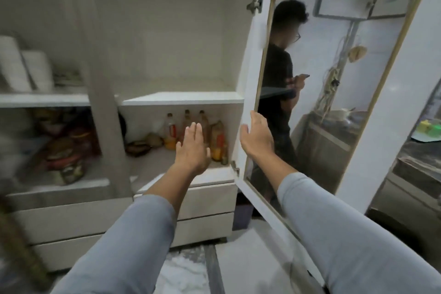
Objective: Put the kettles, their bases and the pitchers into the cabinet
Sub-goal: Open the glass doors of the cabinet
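The white cabinet stands in front of me with its right side open. Its upper compartment is bare. No kettle, base or pitcher shows anywhere in view. My left hand hovers flat and open in front of the lower shelf, holding nothing. My right hand lies flat against the inner frame of the glass-paned cabinet door, near the hinge side, with the fingers stretched upward and the thumb spread.
Several sauce bottles stand at the back of the lower shelf. The left compartment holds white stacked cups above and packets and jars below. Drawers sit under the shelves. A person is visible in the door's glass.
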A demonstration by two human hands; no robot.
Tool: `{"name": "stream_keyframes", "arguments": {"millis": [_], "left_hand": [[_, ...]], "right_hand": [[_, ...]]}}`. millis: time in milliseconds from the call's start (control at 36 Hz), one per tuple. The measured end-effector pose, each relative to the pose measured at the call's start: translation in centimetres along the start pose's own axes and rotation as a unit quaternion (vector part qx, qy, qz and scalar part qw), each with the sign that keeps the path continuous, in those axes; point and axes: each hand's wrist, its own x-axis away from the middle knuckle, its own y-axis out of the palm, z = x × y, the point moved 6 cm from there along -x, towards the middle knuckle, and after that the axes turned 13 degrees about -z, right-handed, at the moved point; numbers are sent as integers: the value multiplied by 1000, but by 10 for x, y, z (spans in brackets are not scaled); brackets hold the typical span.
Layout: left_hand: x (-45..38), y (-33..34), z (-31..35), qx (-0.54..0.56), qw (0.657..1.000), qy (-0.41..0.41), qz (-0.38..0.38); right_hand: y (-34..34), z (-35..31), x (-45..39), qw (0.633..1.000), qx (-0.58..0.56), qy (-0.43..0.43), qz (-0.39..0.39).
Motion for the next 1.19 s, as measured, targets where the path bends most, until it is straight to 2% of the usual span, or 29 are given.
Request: {"name": "stream_keyframes", "arguments": {"millis": [222,417,778,1028,1194], "left_hand": [[12,-57,-128,-10,993,-110,48],[25,-100,-229,-14,976,-199,88],[85,-126,-387,-27,938,-335,80],[127,-131,-488,8,876,-471,105],[154,-133,-539,46,804,-575,141]], "right_hand": [[111,-75,-32,991,50,-67,-109],[196,-152,-52,978,49,-133,-150],[357,-256,-48,935,31,-230,-269],[473,-329,-50,873,31,-322,-365],[545,-375,-48,808,42,-398,-433]]}}
